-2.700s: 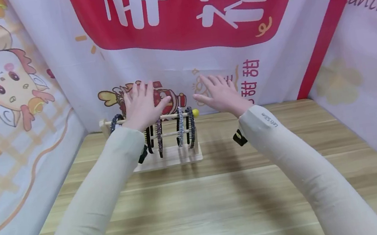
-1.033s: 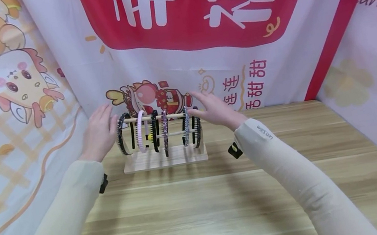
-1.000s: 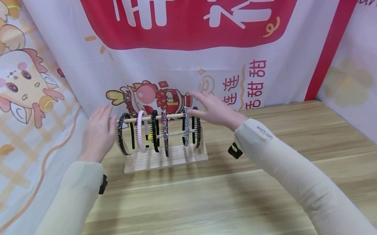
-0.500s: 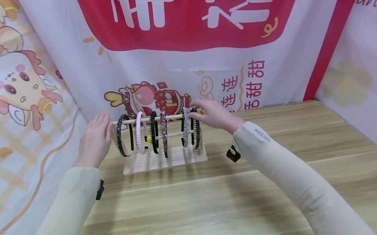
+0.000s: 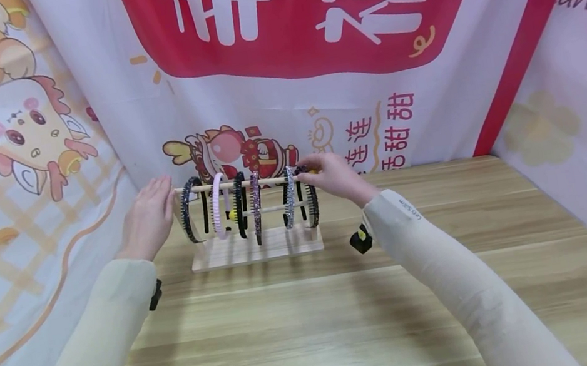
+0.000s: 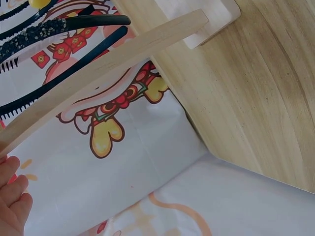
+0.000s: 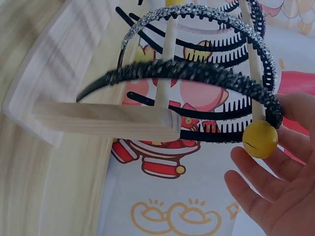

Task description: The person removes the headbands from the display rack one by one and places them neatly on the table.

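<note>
white printed fabric (image 5: 259,104) is hanging behind and beside a wood-grain tabletop (image 5: 316,331). near its back edge, left of centre, a wooden headband stand (image 5: 255,251) is standing upright, its long axis running left to right. at the right end of its top rail (image 5: 268,181), a dark beaded headband (image 5: 313,205) is hanging, its arch facing up, its ends pointing down and its hoop lying across the rail. the right hand (image 5: 331,177) is pinching this band near its top, other fingers spreading past a yellow knob (image 7: 260,139) that is capping the rail. a silver glittery headband (image 5: 289,199) is crowding it on the left; a pale pink headband (image 5: 217,213) is hanging farther along. the left hand (image 5: 147,222) is resting at the stand's left end, fingers lying together.
</note>
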`<action>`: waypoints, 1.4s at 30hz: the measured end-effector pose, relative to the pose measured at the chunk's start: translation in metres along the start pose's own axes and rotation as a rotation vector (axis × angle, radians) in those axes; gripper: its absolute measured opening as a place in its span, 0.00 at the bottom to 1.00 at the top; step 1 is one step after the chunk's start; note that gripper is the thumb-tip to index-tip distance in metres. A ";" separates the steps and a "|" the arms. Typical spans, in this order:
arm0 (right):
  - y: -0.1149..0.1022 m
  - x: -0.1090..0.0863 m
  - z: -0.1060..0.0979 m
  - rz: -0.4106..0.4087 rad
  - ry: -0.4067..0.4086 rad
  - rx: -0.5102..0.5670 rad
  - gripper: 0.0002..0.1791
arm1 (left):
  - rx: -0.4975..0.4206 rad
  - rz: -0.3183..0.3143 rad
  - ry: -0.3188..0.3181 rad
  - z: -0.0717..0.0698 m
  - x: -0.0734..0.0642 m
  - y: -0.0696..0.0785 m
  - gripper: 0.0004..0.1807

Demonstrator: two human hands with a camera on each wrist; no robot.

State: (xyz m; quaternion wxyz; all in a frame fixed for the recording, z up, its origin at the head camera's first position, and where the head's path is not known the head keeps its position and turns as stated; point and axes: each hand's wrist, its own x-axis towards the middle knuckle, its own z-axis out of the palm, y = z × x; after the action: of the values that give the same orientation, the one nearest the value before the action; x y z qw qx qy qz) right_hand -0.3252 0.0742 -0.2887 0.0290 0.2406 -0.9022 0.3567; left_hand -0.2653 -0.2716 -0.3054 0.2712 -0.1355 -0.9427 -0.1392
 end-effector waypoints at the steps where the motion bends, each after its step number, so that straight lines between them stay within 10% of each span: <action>1: 0.000 0.001 0.000 0.001 0.009 0.016 0.20 | 0.000 0.001 0.001 0.000 0.000 0.000 0.22; 17: -0.012 0.000 -0.007 0.063 0.178 0.201 0.14 | 0.009 0.004 -0.008 -0.002 0.001 0.002 0.22; 42: -0.020 -0.024 -0.065 0.108 0.228 0.222 0.15 | 0.022 0.016 0.000 -0.004 -0.001 0.003 0.21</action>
State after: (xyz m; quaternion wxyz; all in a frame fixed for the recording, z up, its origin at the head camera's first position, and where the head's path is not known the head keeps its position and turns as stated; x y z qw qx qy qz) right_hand -0.3031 0.1144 -0.2327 0.0852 0.1513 -0.8598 0.4803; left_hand -0.2619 -0.2698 -0.3021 0.2737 -0.1400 -0.9431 -0.1265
